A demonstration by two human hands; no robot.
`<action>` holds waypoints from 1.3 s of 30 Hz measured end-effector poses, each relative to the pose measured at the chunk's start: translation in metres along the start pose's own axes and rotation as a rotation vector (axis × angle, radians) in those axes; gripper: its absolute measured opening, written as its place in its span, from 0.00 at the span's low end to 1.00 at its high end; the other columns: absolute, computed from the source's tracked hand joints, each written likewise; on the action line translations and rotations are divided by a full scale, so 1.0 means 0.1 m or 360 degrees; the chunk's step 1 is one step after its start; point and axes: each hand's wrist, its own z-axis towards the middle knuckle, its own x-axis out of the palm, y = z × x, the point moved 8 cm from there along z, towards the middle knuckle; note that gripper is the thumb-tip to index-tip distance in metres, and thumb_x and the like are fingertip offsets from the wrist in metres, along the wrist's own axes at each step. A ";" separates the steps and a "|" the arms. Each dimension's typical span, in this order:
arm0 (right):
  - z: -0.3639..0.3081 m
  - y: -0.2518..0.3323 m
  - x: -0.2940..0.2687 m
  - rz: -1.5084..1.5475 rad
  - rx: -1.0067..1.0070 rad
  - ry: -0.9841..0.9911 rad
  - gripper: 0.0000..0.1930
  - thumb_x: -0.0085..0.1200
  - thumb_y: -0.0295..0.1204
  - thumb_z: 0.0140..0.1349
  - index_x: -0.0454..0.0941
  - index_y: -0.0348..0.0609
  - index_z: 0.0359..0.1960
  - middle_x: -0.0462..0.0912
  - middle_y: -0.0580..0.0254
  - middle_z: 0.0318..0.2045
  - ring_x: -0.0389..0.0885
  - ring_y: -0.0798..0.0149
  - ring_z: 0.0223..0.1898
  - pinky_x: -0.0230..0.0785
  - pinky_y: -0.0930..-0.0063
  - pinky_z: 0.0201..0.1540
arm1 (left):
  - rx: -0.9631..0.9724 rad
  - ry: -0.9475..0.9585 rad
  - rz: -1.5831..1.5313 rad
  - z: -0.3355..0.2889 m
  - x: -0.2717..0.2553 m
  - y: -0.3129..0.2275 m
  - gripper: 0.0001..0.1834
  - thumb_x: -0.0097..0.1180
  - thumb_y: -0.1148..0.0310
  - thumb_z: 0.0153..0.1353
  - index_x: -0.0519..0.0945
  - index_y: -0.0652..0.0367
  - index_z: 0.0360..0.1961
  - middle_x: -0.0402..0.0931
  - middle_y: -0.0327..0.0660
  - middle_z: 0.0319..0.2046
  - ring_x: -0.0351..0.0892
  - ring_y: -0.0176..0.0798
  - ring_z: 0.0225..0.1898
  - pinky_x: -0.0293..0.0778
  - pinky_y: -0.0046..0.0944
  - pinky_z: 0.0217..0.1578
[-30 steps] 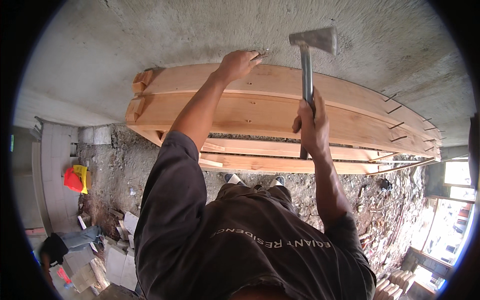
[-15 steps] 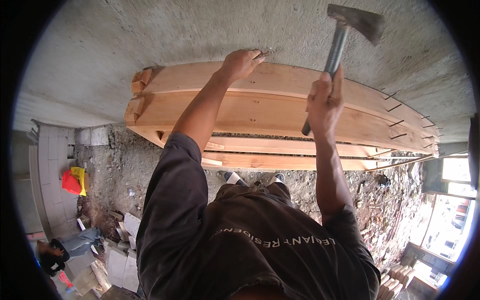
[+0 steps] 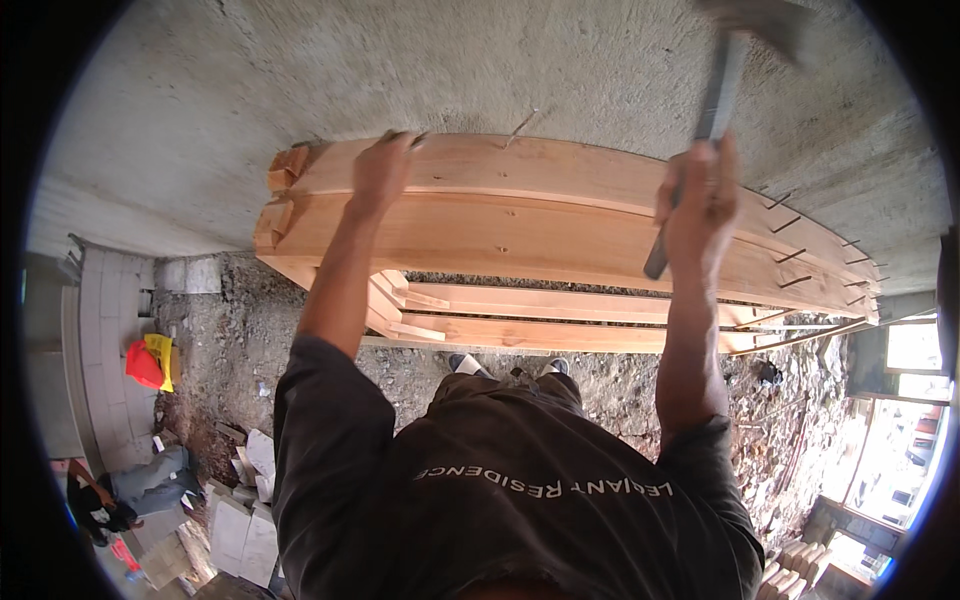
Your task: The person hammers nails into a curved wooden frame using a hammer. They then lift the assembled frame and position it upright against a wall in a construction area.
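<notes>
Grey concrete wall (image 3: 400,60) filled the far side; rough, stony ground (image 3: 230,330) lay below; long wooden frame (image 3: 450,225) ran across the middle, its far plank along the wall; hatchet (image 3: 718,85) was up to the right, head blurred, well apart from the wood; right hand (image 3: 703,205) had its fingers wrapped tight round the handle; left hand (image 3: 383,172) was over the far plank near its left end, fingers curled in, a small dark tip showing at their ends; too blurred to tell whether they gripped anything; several nails (image 3: 787,224) jutted from the frame's right end; lone nail (image 3: 520,125) stood tilted at the far plank's edge, between the hands, touched by neither.
</notes>
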 end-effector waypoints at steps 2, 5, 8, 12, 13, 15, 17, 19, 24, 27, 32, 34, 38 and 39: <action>0.10 0.31 -0.03 0.0155 -0.0201 -0.0206 0.18 0.39 0.36 0.66 0.62 0.40 0.54 0.66 0.72 0.15 0.63 0.81 0.14 0.55 0.86 0.11 | -0.0142 -0.0001 0.0222 -0.24 -0.07 0.41 0.13 0.47 0.62 0.60 0.76 0.55 0.41 0.75 0.45 0.37 0.75 0.51 0.39 0.71 0.45 0.38; -0.11 -0.52 0.16 -0.0057 -0.0154 -0.0165 0.12 0.40 0.39 0.65 0.66 0.44 0.40 0.67 0.69 0.17 0.64 0.75 0.12 0.59 0.82 0.13 | -0.0248 0.0072 0.0380 -0.45 -0.12 0.62 0.11 0.49 0.65 0.58 0.76 0.55 0.40 0.74 0.43 0.38 0.76 0.50 0.38 0.72 0.44 0.37; -0.45 -1.24 0.37 -0.0640 0.0492 0.0628 0.19 0.44 0.38 0.64 0.66 0.39 0.50 0.65 0.71 0.14 0.62 0.77 0.12 0.57 0.81 0.12 | -0.0249 0.0000 0.0419 -0.58 -0.12 0.61 0.10 0.52 0.68 0.55 0.76 0.55 0.39 0.73 0.42 0.38 0.77 0.49 0.36 0.74 0.43 0.35; -0.44 -1.01 0.18 -0.0276 0.0754 0.0350 0.20 0.44 0.41 0.64 0.67 0.40 0.50 0.65 0.72 0.14 0.60 0.79 0.10 0.53 0.81 0.08 | -0.0180 -0.0174 0.0344 -0.62 -0.21 0.53 0.10 0.55 0.69 0.53 0.76 0.56 0.38 0.73 0.42 0.36 0.77 0.48 0.35 0.75 0.42 0.34; -0.32 -0.82 0.13 -0.0173 0.0702 0.0252 0.19 0.44 0.41 0.64 0.67 0.41 0.50 0.66 0.71 0.14 0.60 0.79 0.10 0.52 0.82 0.08 | -0.0171 -0.0204 0.0343 -0.62 -0.22 0.55 0.10 0.55 0.69 0.53 0.76 0.56 0.38 0.73 0.42 0.36 0.77 0.48 0.35 0.75 0.42 0.34; -0.04 -0.30 0.04 -0.0054 0.0368 -0.0090 0.15 0.42 0.40 0.65 0.68 0.42 0.45 0.66 0.71 0.14 0.60 0.78 0.10 0.54 0.82 0.09 | -0.0139 -0.0223 0.0339 -0.67 -0.21 0.57 0.11 0.55 0.69 0.52 0.76 0.56 0.38 0.73 0.42 0.37 0.77 0.48 0.34 0.75 0.42 0.34; 0.03 -0.23 0.03 0.0154 0.0185 -0.0243 0.15 0.41 0.40 0.65 0.66 0.43 0.44 0.66 0.70 0.15 0.62 0.76 0.12 0.56 0.82 0.11 | -0.0110 -0.0258 0.0357 -0.65 -0.20 0.55 0.11 0.55 0.68 0.52 0.76 0.56 0.39 0.73 0.42 0.37 0.78 0.48 0.34 0.75 0.42 0.34; 0.09 -0.19 0.00 0.0356 0.0006 -0.0397 0.14 0.39 0.41 0.66 0.65 0.44 0.43 0.66 0.69 0.16 0.65 0.74 0.13 0.57 0.82 0.14 | -0.0126 -0.0233 0.0366 -0.65 -0.18 0.55 0.12 0.55 0.68 0.52 0.76 0.56 0.39 0.73 0.42 0.38 0.78 0.47 0.34 0.75 0.42 0.34; -0.43 -1.15 0.37 -0.0471 0.0908 0.0540 0.16 0.42 0.43 0.65 0.67 0.41 0.29 0.64 0.71 0.11 0.63 0.75 0.11 0.58 0.78 0.11 | -0.0317 -0.0006 0.0483 -0.61 -0.07 0.67 0.12 0.55 0.67 0.53 0.76 0.55 0.39 0.73 0.41 0.38 0.78 0.47 0.35 0.75 0.41 0.34; -0.26 -0.75 0.09 -0.0362 0.0688 0.0258 0.14 0.40 0.41 0.65 0.67 0.42 0.32 0.64 0.72 0.13 0.62 0.77 0.11 0.57 0.81 0.11 | -0.0184 -0.0161 0.0371 -0.65 -0.17 0.58 0.12 0.56 0.67 0.52 0.76 0.55 0.39 0.72 0.40 0.38 0.78 0.46 0.34 0.75 0.41 0.34; 0.11 -0.08 -0.12 0.0200 0.0013 -0.0407 0.15 0.38 0.39 0.66 0.68 0.40 0.43 0.66 0.70 0.14 0.63 0.76 0.11 0.60 0.81 0.12 | -0.0160 -0.0153 0.0374 -0.62 -0.13 0.62 0.12 0.53 0.63 0.55 0.76 0.55 0.39 0.74 0.41 0.39 0.77 0.48 0.36 0.74 0.43 0.35; -0.07 -0.82 -0.10 -0.0493 -0.0496 -0.0364 0.17 0.38 0.42 0.65 0.68 0.38 0.41 0.67 0.67 0.14 0.64 0.74 0.12 0.61 0.77 0.14 | -0.0125 -0.0173 0.0375 -0.53 -0.12 0.53 0.11 0.55 0.64 0.54 0.76 0.55 0.38 0.73 0.40 0.38 0.77 0.47 0.35 0.74 0.42 0.35; -0.56 -1.13 0.27 -0.0681 0.0849 0.0678 0.19 0.45 0.43 0.63 0.69 0.36 0.27 0.64 0.65 0.14 0.64 0.71 0.14 0.60 0.70 0.16 | -0.0252 -0.0120 0.0419 -0.61 -0.16 0.57 0.11 0.58 0.66 0.50 0.76 0.54 0.36 0.72 0.39 0.37 0.78 0.46 0.33 0.75 0.41 0.33; -0.35 -1.04 0.22 -0.0693 0.0653 0.0571 0.19 0.44 0.44 0.63 0.69 0.37 0.29 0.64 0.66 0.14 0.63 0.73 0.14 0.59 0.71 0.16 | -0.0262 -0.0137 0.0411 -0.58 -0.16 0.58 0.11 0.58 0.66 0.50 0.76 0.54 0.36 0.72 0.38 0.37 0.78 0.46 0.33 0.75 0.41 0.33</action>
